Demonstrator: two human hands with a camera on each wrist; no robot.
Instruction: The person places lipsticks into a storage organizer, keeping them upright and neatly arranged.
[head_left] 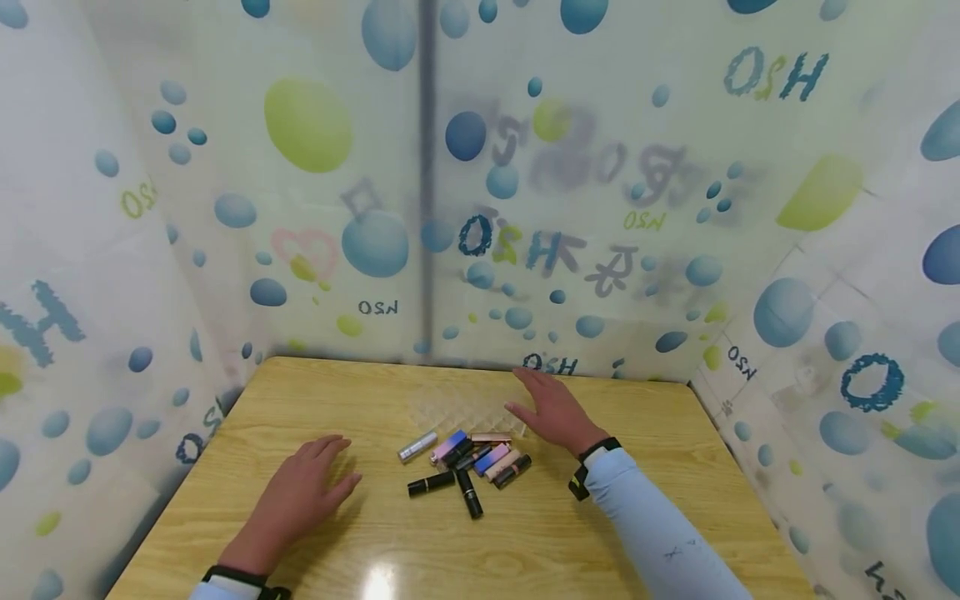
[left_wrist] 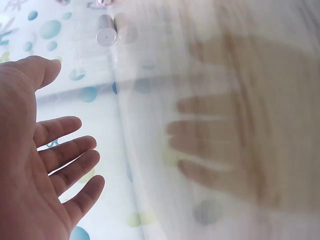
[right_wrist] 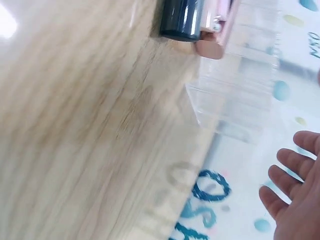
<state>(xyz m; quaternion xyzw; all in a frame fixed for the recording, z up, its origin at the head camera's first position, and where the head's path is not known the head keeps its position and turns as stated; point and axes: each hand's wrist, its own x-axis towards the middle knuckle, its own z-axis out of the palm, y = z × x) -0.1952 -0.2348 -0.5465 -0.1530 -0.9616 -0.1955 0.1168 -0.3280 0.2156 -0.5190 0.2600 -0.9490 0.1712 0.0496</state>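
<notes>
Several lipstick tubes lie in a loose pile mid-table: a silver tube [head_left: 417,447] at the left, a blue-and-pink tube [head_left: 450,446], a rose-gold tube [head_left: 491,437], and black tubes [head_left: 469,493] toward the front. Behind them stands a clear plastic organizer [head_left: 438,410] with compartments, also seen in the right wrist view, where a black tube [right_wrist: 181,20] lies near it. My left hand [head_left: 296,492] is left of the pile, fingers extended, holding nothing. At the organizer's right end, my right hand [head_left: 557,414] has its fingers spread and holds nothing.
The glossy wooden table [head_left: 360,533] reflects light near its front. Its back edge meets a curtain [head_left: 375,333] printed with bubbles and letters, and more printed curtain hangs on both sides. A wristband [head_left: 581,479] is on the right wrist.
</notes>
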